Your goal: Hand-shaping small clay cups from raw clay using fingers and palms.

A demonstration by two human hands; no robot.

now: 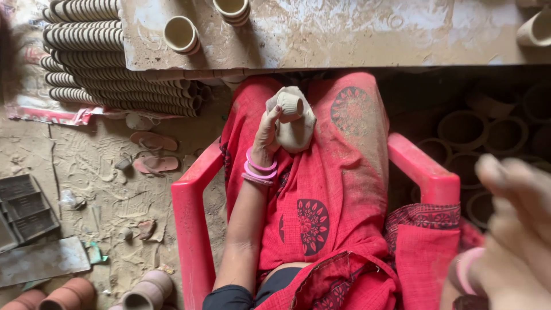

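My left hand [267,133] rests over my lap and grips a lump of grey wet clay [297,129]; a small unfired clay cup [290,104] sits on top of the lump by my thumb. Pink bangles ring that wrist. My right hand [516,224] is raised close to the camera at the lower right, blurred, fingers loosely spread, with nothing seen in it. I sit in a red plastic chair [189,212], my lap covered by red patterned cloth [333,189].
A mud-smeared work board [344,34] spans the top, with pale clay cups [181,34] standing on it. Long stacks of nested cups [103,63] lie at the upper left. Sandals [154,152] lie on the dusty floor. Terracotta pots [69,295] sit at the bottom left; dark pots [488,132] at the right.
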